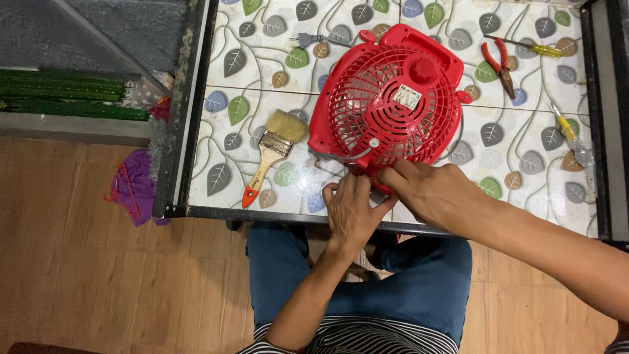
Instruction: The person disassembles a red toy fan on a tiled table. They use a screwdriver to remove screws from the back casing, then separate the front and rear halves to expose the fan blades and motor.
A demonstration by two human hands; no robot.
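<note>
1. Fan lies grille-up on the bench, just far of both hands, at its near rim.
2. Left hand and right hand pinch the near edge, side by side; what each grip encloses can't be told.
3. Count: 1 fan, 1 brush left, 1 pliers, 2 screwdrivers right, 1 plug far.
</note>
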